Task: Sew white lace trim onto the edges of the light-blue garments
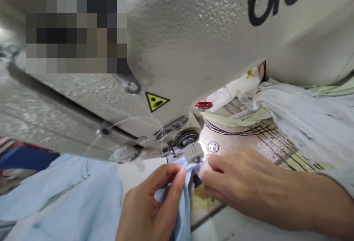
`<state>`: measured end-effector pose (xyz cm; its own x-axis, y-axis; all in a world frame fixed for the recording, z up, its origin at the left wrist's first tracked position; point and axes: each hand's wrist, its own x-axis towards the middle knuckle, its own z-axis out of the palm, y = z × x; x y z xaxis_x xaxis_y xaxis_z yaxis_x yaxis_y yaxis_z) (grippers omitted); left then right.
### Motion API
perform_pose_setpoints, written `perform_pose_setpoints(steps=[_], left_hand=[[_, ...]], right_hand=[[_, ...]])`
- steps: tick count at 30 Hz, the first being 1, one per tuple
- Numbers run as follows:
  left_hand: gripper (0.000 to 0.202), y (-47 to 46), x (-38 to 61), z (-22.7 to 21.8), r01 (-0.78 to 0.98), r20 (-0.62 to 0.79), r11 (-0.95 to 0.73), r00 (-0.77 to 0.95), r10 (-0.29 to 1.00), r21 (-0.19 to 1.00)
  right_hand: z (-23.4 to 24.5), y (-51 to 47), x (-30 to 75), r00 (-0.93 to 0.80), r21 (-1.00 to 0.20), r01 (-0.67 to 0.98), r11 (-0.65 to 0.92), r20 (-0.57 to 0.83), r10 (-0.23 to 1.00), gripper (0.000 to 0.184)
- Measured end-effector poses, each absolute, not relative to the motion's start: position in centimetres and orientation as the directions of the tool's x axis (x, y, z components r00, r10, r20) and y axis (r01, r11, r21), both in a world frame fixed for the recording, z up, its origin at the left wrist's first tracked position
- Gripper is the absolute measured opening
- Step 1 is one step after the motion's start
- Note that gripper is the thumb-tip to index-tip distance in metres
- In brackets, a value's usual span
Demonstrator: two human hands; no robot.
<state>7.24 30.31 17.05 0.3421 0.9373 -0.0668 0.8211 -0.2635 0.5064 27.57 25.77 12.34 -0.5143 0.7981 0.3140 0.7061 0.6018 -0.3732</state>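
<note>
My left hand (152,204) is closed in a pinch, thumb and forefinger on the edge of a light blue cloth (183,215). That edge sits close to the needle area of a sewing machine (188,64). To the right of the cloth, my right hand (243,183) has its fingers curled together beside the machine's pale ribbed knob (194,153). Whatever its fingertips grip, if anything, is hidden or too small to make out. The needle itself cannot be made out from here.
More light blue cloth (94,193) lies at the left. White lace-trimmed fabric (301,112) is heaped at the right. A small red tool (204,104) rests behind the machine arm, on a line-patterned surface (235,141). White thread (129,118) hangs along the machine head.
</note>
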Motion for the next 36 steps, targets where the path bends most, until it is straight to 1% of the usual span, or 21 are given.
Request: perform_pose_setpoints(steps=[3, 5, 7, 10, 12, 13, 16, 18, 21, 24, 26, 27, 29, 30, 31, 33, 36], left_hand=[[0.026, 30.6, 7.0, 16.9, 0.81, -0.144, -0.26, 0.386, 0.911, 0.525], [0.027, 30.6, 6.7, 16.9, 0.808, -0.175, -0.26, 0.404, 0.898, 0.529], [0.031, 30.5, 6.4, 17.0, 0.806, -0.212, -0.222, 0.392, 0.896, 0.549], [0.035, 30.5, 6.4, 17.3, 0.794, -0.226, -0.094, 0.281, 0.933, 0.6], [0.033, 30.5, 6.6, 17.4, 0.766, -0.195, -0.038, 0.211, 0.958, 0.642], [0.032, 30.5, 6.8, 17.4, 0.747, -0.161, -0.036, 0.19, 0.969, 0.664], [0.026, 30.5, 7.0, 17.0, 0.699, -0.055, -0.082, 0.172, 0.984, 0.711], [0.025, 30.4, 7.1, 16.6, 0.695, -0.025, -0.111, 0.182, 0.983, 0.71], [0.026, 30.2, 7.3, 16.0, 0.729, -0.027, -0.168, 0.248, 0.969, 0.663], [0.022, 30.0, 7.4, 15.6, 0.784, 0.027, -0.279, 0.318, 0.948, 0.554], [0.014, 30.0, 7.5, 15.2, 0.794, 0.128, -0.378, 0.362, 0.923, 0.476], [0.011, 30.0, 7.6, 15.1, 0.784, 0.205, -0.435, 0.384, 0.9, 0.443], [0.006, 30.1, 7.6, 14.7, 0.743, 0.357, -0.548, 0.428, 0.83, 0.384], [0.002, 30.2, 7.6, 14.5, 0.72, 0.405, -0.594, 0.454, 0.794, 0.358], [0.004, 30.2, 7.6, 14.3, 0.698, 0.428, -0.632, 0.485, 0.763, 0.336], [0.008, 30.3, 7.6, 14.1, 0.662, 0.427, -0.685, 0.548, 0.72, 0.305], [0.01, 30.3, 7.6, 13.9, 0.654, 0.407, -0.701, 0.58, 0.706, 0.284]], right_hand=[[12.5, 25.9, 27.7, -0.517, -0.42, 0.685, 0.595, 0.294, 0.804, 0.011], [12.5, 25.9, 27.6, -0.511, -0.43, 0.688, 0.585, 0.285, 0.811, 0.012], [12.4, 25.8, 27.5, -0.517, -0.399, 0.705, 0.587, 0.279, 0.81, 0.009], [11.9, 25.7, 27.3, -0.518, -0.322, 0.731, 0.602, 0.314, 0.796, 0.006], [11.5, 25.8, 27.2, -0.503, -0.282, 0.743, 0.606, 0.361, 0.785, 0.01], [11.4, 25.9, 27.1, -0.498, -0.267, 0.746, 0.61, 0.384, 0.778, 0.012], [11.2, 26.1, 26.9, -0.472, -0.256, 0.764, 0.592, 0.404, 0.784, 0.013], [11.3, 26.1, 26.8, -0.441, -0.267, 0.777, 0.57, 0.416, 0.796, 0.01], [11.3, 26.1, 26.6, -0.419, -0.269, 0.783, 0.56, 0.438, 0.795, 0.009], [11.3, 26.1, 26.5, -0.418, -0.259, 0.788, 0.558, 0.44, 0.795, 0.012], [11.3, 26.1, 26.5, -0.417, -0.254, 0.787, 0.562, 0.453, 0.788, 0.013], [11.4, 26.1, 26.5, -0.415, -0.254, 0.785, 0.565, 0.462, 0.784, 0.013], [11.6, 26.2, 26.5, -0.406, -0.26, 0.781, 0.568, 0.48, 0.778, 0.013], [11.6, 26.2, 26.4, -0.395, -0.267, 0.781, 0.565, 0.489, 0.777, 0.014], [11.7, 26.2, 26.4, -0.386, -0.275, 0.781, 0.561, 0.493, 0.779, 0.014], [11.7, 26.1, 26.2, -0.367, -0.285, 0.781, 0.556, 0.51, 0.778, 0.015], [11.8, 26.1, 26.2, -0.363, -0.265, 0.783, 0.562, 0.538, 0.76, 0.023]])
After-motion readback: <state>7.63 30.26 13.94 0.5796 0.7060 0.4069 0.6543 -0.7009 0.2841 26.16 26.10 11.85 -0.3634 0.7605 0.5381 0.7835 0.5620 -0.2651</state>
